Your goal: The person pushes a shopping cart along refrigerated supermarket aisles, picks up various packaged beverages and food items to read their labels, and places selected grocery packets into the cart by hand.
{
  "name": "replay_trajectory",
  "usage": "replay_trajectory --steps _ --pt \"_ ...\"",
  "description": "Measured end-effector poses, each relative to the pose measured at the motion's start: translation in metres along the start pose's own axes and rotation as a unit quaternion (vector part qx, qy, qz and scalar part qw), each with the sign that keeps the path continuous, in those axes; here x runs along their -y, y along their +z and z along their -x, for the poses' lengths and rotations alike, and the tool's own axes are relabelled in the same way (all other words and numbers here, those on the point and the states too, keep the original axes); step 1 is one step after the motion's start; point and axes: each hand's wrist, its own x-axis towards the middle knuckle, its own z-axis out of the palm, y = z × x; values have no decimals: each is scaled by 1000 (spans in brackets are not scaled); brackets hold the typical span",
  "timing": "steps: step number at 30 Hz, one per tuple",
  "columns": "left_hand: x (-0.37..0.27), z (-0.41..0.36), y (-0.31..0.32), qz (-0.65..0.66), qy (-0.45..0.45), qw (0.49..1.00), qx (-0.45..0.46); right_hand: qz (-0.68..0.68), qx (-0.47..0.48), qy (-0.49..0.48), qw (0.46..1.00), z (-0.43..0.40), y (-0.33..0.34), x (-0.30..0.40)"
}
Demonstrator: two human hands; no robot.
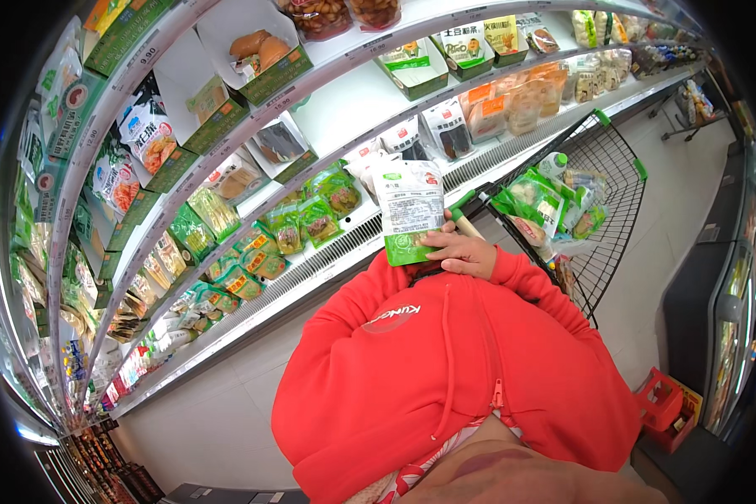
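A white and green plastic food pouch (412, 208), covered in printed writing, is held upright before my chest. The fingers of my right hand (465, 253) lie over its green lower right corner. My left hand (448, 222) is mostly hidden behind the pouch; only fingertips show past its right edge, and the left sleeve runs in beneath it. Just beyond my hands is the green and cream handle (465, 217) of a shopping cart. Its black wire basket (624, 220) holds a green food bag (545, 198), a white bottle with a green cap (552, 164) and several other packages.
A chilled display case (327, 116) curves along the left and front, its shelves stocked with bagged foods. An air grille (315, 258) lines its front lip. Dark cabinets with glass doors (731, 327) stand at right. A red plastic crate-like item (661, 403) sits low beside them on the right.
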Motion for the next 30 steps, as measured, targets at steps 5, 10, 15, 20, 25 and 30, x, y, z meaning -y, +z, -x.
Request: replay_trajectory --steps 5,10,15,20,25,30 --pt "-14 14 0 -76 -12 997 -10 -114 -78 53 989 16 10 -11" --pt "-72 3 -7 -287 208 808 -470 228 -205 119 944 71 23 -59" --pt "-188 14 -33 -352 301 698 -546 159 -263 124 944 98 42 -72" --pt "-251 -50 0 -592 241 394 -661 141 -292 190 927 129 51 -63" --pt "-269 -64 25 -888 -75 -5 -453 152 -335 275 888 154 71 -41" --pt "-352 -52 -4 -699 121 324 -625 236 -373 335 832 167 95 -32"
